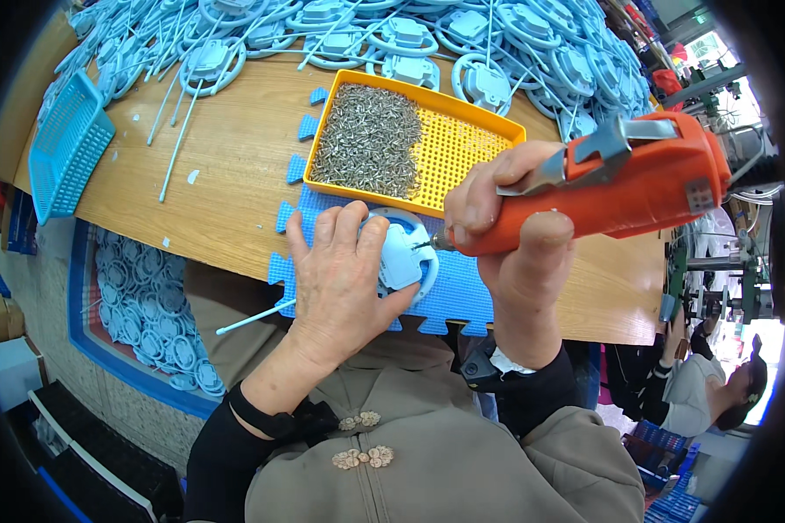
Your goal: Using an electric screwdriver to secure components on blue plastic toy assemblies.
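Left hand (pixel 344 266) flat over pale blue round plastic part (pixel 403 253), fingers spread, pinning it on blue foam mat (pixel 462 292) at near tabletop (pixel 235 166) edge. Right hand (pixel 506 231) in closed grip round orange power screwdriver (pixel 619 187), bit tip touching part's centre, just right of left fingertips. Yellow tray (pixel 462 148) of small metal screws (pixel 366 139) just behind mat. Heap of like blue parts (pixel 497 44) along far side. Blue basket (pixel 65 144) at left.
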Available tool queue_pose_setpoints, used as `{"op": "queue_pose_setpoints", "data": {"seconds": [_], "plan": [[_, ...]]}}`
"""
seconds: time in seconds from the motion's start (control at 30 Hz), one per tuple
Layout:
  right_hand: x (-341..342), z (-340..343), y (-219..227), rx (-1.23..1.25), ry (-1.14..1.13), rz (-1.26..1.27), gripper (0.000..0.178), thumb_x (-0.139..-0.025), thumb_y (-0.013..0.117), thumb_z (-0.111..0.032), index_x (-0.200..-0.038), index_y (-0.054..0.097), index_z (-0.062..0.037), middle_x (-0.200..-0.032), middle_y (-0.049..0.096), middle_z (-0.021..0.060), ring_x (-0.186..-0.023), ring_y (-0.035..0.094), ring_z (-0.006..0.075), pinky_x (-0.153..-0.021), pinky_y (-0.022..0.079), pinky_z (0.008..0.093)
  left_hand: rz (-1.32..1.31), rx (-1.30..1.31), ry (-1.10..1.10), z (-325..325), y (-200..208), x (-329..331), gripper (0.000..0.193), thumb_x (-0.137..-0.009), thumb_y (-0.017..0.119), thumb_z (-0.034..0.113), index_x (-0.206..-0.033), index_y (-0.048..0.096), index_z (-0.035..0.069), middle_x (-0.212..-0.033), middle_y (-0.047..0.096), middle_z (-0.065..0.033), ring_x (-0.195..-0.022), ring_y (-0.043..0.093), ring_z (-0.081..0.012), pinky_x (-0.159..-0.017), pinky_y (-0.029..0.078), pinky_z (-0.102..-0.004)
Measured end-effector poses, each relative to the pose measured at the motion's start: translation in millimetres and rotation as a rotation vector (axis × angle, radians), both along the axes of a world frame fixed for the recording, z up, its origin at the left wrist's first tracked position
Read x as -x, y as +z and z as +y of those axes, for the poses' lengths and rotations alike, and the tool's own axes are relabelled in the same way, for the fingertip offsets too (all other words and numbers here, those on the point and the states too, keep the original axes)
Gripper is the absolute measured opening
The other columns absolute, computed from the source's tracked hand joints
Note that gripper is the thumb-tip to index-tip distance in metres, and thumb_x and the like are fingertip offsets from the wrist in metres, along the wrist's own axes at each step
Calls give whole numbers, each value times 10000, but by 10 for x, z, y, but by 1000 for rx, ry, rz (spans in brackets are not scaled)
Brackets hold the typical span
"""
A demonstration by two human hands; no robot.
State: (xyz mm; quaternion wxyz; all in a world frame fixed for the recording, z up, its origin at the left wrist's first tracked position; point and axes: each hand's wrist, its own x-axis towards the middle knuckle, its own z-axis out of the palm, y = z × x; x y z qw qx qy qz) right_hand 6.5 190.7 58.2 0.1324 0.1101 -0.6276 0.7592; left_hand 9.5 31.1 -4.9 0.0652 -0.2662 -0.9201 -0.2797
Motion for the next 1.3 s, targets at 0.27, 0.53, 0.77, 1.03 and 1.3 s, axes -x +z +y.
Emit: {"op": "queue_pose_setpoints", "data": {"seconds": [0.27, 0.53, 0.77, 1.03, 1.3], "plan": [[7, 31, -143, 216, 134, 97, 375, -738, 737, -61, -1002, 480, 3, -751, 548, 79, -652, 533, 154, -576, 446, 271, -1, -15, -14, 3, -21, -14, 654, -585, 827, 321, -1097, 515, 60, -1143, 460, -108, -1098, 452, -309, -993, 241, -601], [76, -60, -148, 9, 57, 41, 499, -827, 713, -435, -1010, 463, -43, -676, 526, 66, -566, 511, 160, -487, 418, 279, 23, 5, 2, -20, 32, 13, 663, -582, 823, 314, -1106, 511, 54, -1150, 472, -110, -1114, 454, -313, -1007, 231, -586], [-57, 201, 65, 218, 36, 179, 580, -774, 748, -487, -1026, 477, -40, -638, 505, 67, -525, 510, 176, -451, 415, 302, -56, 130, 40, -989, 421, -185, 674, -583, 815, 324, -1142, 544, 65, -1161, 503, -125, -1095, 465, -313, -993, 261, -523], [188, 393, 59, 201, -131, 205, 602, -767, 746, -505, -1013, 448, -44, -658, 519, 67, -517, 508, 163, -472, 445, 302, 205, 303, 175, -1381, 731, 1235, 1000, -594, 832, 402, -1419, 363, 87, -1369, 382, -194, -1251, 369, -394, -1002, 301, -498], [282, 563, 15, 204, -254, 276, 597, -766, 728, -536, -977, 438, -59, -617, 491, 35, -470, 484, 140, -416, 420, 254, 194, 334, 473, -845, 601, 3324, 1173, -573, 801, 569, -1505, 175, 229, -1478, 229, -231, -1346, 244, -467, -988, 252, -673]]}}
